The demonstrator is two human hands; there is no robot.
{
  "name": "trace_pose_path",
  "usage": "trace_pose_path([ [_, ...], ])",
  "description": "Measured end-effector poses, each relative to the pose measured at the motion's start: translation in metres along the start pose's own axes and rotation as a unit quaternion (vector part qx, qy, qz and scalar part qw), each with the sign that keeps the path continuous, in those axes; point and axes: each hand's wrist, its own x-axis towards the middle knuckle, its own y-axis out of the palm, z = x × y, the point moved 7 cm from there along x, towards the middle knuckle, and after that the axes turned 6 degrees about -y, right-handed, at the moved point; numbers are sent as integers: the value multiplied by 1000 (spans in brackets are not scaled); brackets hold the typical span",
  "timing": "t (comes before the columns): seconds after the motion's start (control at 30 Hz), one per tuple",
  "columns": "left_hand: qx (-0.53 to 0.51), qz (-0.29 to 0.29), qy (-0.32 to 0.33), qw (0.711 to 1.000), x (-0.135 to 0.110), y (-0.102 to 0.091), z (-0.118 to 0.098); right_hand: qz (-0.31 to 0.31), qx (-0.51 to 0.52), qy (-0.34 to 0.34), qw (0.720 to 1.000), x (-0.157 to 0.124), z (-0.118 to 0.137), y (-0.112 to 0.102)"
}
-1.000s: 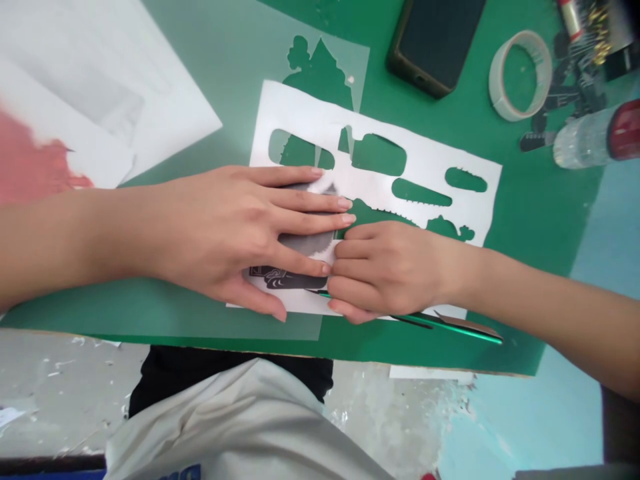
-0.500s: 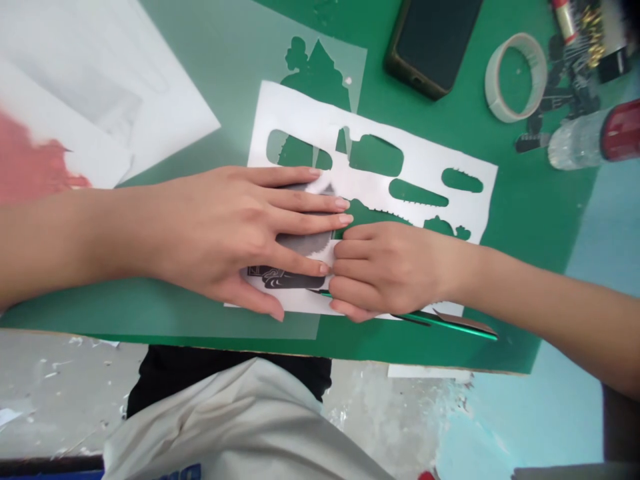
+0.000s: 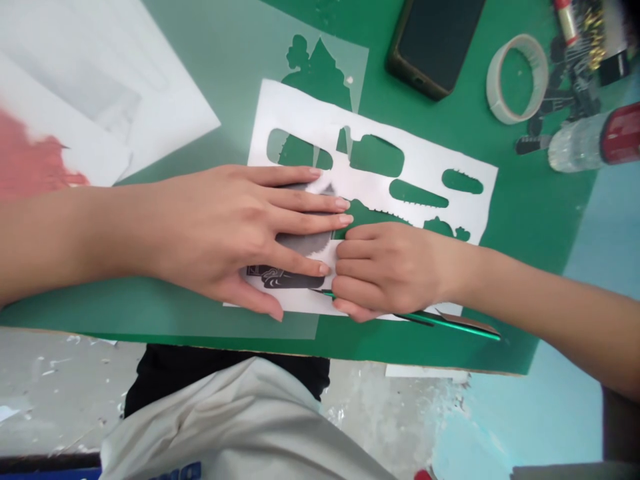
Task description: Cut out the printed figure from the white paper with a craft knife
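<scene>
My left hand [image 3: 235, 230] lies flat with its fingers spread on a white paper sheet [image 3: 430, 163] that has several shapes cut out of it. Under its fingers is a black and grey printed picture [image 3: 280, 277]. My right hand [image 3: 390, 270] is curled closed around a thin green craft knife [image 3: 460, 325], whose handle sticks out to the right; its tip is at the paper beside my left fingertips. The sheet rests on a clear plastic film [image 3: 225, 60] over a green cutting mat [image 3: 530, 220].
A dark phone [image 3: 435, 40] and a roll of clear tape [image 3: 517, 77] lie at the mat's far side. A plastic bottle with a red cap [image 3: 595, 140] lies at the right. White papers [image 3: 100, 87] cover the far left. My lap is below the mat's near edge.
</scene>
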Motion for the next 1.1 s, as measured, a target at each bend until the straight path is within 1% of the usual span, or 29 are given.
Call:
trace_pose_path([
  [0.1, -6, -1, 1, 1000, 0, 0, 0, -3, -4, -8, 1000, 0, 0, -1],
  [0.27, 7, -6, 5, 1000, 0, -1, -1, -26, -1, -13, 1000, -1, 0, -5],
  [0.5, 6, 15, -4, 1000, 0, 2, 1, -3, 0, -17, 1000, -4, 1, -3],
  [0.6, 4, 12, -3, 1000, 0, 2, 0, -2, -1, -19, 1000, -5, 1, -3],
  [0.73, -11, 4, 2, 1000, 0, 0, -1, -4, -1, -22, 1000, -4, 1, -3],
  [0.87, -11, -3, 6, 1000, -1, -1, -1, -20, -2, -28, 999, -3, 0, -7],
  [1.1, -13, 3, -1, 1000, -2, 0, 1, -30, -6, -40, 999, -4, 0, -8],
])
